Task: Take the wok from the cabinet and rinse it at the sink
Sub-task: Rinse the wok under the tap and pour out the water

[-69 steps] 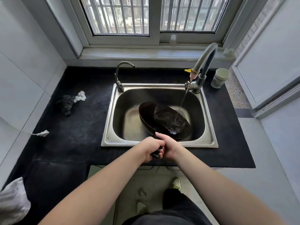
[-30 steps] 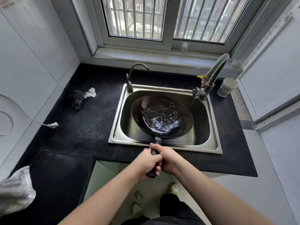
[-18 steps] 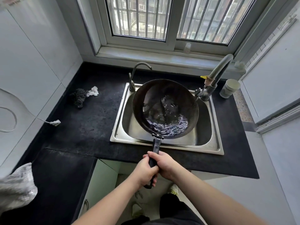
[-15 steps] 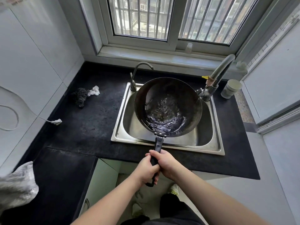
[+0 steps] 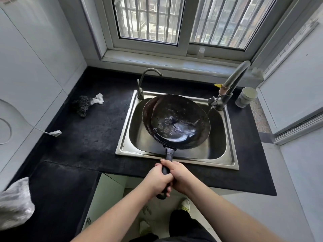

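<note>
A black wok hangs over the steel sink, its bowl facing up with water swirling inside. Its dark handle points toward me. My left hand and my right hand both grip that handle, side by side, just in front of the sink's front rim. A thin stream of water runs from the large grey tap at the sink's back right and falls past the wok's right rim.
A smaller curved tap stands at the sink's back left. On the black counter lie a steel scourer with a white rag, and a cable end. A white cup sits far right. A plastic bag lies at the lower left.
The wok was tipped up toward me half a second ago; now it is lowered and more level, with the water swirling to its right side. Both hands keep their grip on the handle.
</note>
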The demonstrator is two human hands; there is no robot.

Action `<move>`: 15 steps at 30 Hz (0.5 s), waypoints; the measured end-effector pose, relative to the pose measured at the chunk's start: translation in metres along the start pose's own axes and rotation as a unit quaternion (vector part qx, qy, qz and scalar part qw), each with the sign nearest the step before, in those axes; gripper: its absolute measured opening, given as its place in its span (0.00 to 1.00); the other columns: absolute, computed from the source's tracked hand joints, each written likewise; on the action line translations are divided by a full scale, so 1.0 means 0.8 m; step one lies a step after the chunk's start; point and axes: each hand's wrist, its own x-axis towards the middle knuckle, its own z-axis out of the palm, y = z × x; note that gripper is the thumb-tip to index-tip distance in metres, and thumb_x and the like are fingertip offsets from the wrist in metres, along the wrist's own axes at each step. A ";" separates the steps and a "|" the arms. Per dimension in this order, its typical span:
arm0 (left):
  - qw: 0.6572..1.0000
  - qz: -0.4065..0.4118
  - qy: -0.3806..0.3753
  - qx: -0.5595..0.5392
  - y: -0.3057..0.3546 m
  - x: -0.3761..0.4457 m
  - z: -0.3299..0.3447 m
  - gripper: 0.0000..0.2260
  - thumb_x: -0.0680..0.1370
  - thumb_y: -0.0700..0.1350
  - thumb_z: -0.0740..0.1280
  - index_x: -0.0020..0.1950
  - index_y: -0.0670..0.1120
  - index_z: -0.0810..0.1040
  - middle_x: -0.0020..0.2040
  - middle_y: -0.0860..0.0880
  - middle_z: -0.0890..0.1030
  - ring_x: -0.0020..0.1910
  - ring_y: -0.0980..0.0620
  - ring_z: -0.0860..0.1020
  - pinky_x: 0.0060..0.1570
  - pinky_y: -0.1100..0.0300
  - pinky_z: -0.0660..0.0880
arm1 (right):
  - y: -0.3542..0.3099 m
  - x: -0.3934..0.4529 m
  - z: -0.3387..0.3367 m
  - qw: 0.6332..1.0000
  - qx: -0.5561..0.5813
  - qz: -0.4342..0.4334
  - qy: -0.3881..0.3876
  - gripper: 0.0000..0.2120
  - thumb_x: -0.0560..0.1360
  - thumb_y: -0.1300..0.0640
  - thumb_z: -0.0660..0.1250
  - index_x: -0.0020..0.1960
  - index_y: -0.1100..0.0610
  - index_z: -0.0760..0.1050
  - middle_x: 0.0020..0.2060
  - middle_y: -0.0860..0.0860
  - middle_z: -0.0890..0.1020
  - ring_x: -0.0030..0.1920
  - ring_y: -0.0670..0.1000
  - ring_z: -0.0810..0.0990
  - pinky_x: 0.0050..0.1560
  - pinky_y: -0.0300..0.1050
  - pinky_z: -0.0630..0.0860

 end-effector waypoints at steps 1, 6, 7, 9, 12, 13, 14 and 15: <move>1.000 0.003 0.005 0.010 -0.004 -0.002 0.000 0.04 0.76 0.36 0.61 0.50 0.42 0.69 0.22 0.49 0.73 0.18 0.51 0.72 0.18 0.62 0.70 | 0.003 0.000 -0.001 1.000 0.002 -0.001 -0.007 0.12 0.80 0.55 0.62 0.52 0.64 0.77 0.32 0.58 0.77 0.17 0.50 0.75 0.15 0.37 0.68; 0.999 0.019 0.021 0.031 -0.025 -0.013 -0.004 0.06 0.76 0.37 0.61 0.52 0.43 0.70 0.23 0.46 0.73 0.19 0.48 0.72 0.19 0.60 0.70 | 0.019 0.008 0.000 0.999 -0.009 -0.026 -0.017 0.11 0.80 0.58 0.62 0.55 0.66 0.76 0.34 0.53 0.83 0.28 0.48 0.81 0.22 0.38 0.74; 0.999 0.022 0.022 0.031 -0.026 -0.014 -0.006 0.05 0.76 0.37 0.61 0.51 0.43 0.70 0.23 0.46 0.73 0.18 0.48 0.72 0.19 0.61 0.70 | 0.021 0.010 0.001 0.999 -0.014 -0.030 -0.017 0.11 0.80 0.59 0.62 0.55 0.66 0.76 0.33 0.52 0.83 0.29 0.48 0.81 0.24 0.38 0.74; 0.999 0.029 0.019 0.030 -0.026 -0.016 -0.010 0.05 0.76 0.36 0.60 0.51 0.43 0.70 0.21 0.47 0.73 0.17 0.50 0.71 0.18 0.63 0.68 | 0.023 0.014 0.004 0.999 -0.025 -0.038 -0.014 0.10 0.80 0.59 0.62 0.53 0.66 0.77 0.33 0.52 0.83 0.30 0.47 0.81 0.26 0.37 0.74; 0.999 0.038 0.008 0.022 -0.024 -0.016 -0.013 0.05 0.76 0.35 0.60 0.49 0.43 0.70 0.21 0.46 0.72 0.16 0.50 0.70 0.18 0.63 0.68 | 0.026 0.020 0.009 0.998 -0.034 -0.046 0.010 0.08 0.79 0.59 0.63 0.50 0.64 0.78 0.35 0.52 0.84 0.31 0.48 0.82 0.27 0.37 0.74; 0.999 0.040 0.004 0.018 -0.023 -0.016 -0.013 0.04 0.77 0.35 0.60 0.49 0.43 0.70 0.21 0.46 0.72 0.16 0.50 0.70 0.18 0.63 0.68 | 0.027 0.022 0.009 0.998 -0.039 -0.049 0.023 0.08 0.79 0.59 0.64 0.48 0.63 0.78 0.36 0.52 0.84 0.32 0.48 0.82 0.28 0.38 0.75; 0.999 0.042 0.000 0.012 -0.022 -0.015 -0.013 0.04 0.77 0.35 0.60 0.49 0.42 0.69 0.21 0.46 0.72 0.16 0.50 0.70 0.18 0.64 0.68 | 0.028 0.024 0.009 0.997 -0.045 -0.053 0.037 0.07 0.79 0.58 0.64 0.47 0.62 0.78 0.37 0.52 0.84 0.33 0.49 0.82 0.29 0.39 0.75; 0.999 0.042 -0.005 0.003 -0.022 -0.015 -0.011 0.04 0.77 0.34 0.59 0.49 0.42 0.69 0.21 0.46 0.72 0.16 0.50 0.70 0.18 0.64 0.68 | 0.028 0.025 0.009 0.996 -0.051 -0.055 0.050 0.07 0.78 0.58 0.65 0.46 0.61 0.77 0.38 0.52 0.85 0.33 0.49 0.82 0.31 0.40 0.76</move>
